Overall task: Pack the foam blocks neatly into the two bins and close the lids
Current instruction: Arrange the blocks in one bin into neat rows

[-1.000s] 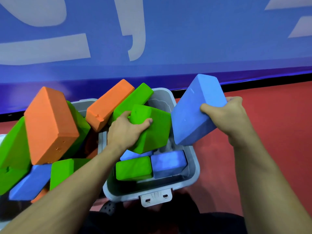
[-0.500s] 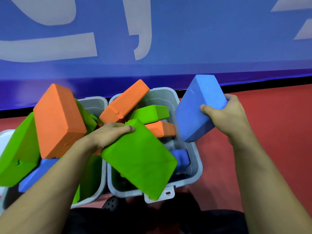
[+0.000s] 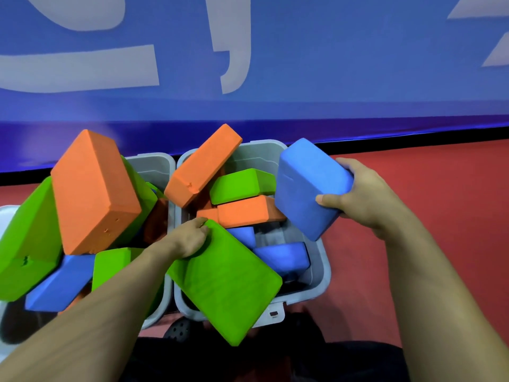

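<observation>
Red floor below, blue banner with pale lettering across the far side, black strip where they meet. Two grey bins side by side on that floor, no lids in view.

Far left: left bin (image 3: 154, 166), heaped well above its rim. Big orange block (image 3: 93, 188) tilted on top, leaning on a green block (image 3: 27, 238) at the left edge; a blue block (image 3: 60, 282) and another green one (image 3: 110, 266) wedged lower and nearer. Loosely piled, not packed; probably too high for a lid as it lies.

Centre: left hand (image 3: 187, 241) closed on the far corner of a large green slab (image 3: 225, 282), thumb and fingers pinching its edge. Slab tilted, hanging over the near rim of the right bin (image 3: 322, 274), likely lifted clear to free room underneath or to be turned flat.

Inside the right bin: long orange block (image 3: 203, 166) propped on the far left rim, small green block (image 3: 242, 184) over a second orange one (image 3: 248, 210), blue blocks (image 3: 283, 257) lying flat lower down toward the near right. Lower layer fairly orderly, upper ones askew.

Right: right hand (image 3: 366, 194) wrapped around a light blue block (image 3: 308, 188), thumb on the near face, fingers behind. Block held tilted above the bin's right rim, seemingly kept out of the way until a slot opens.

Packing judged far from done; lids not yet closed.
</observation>
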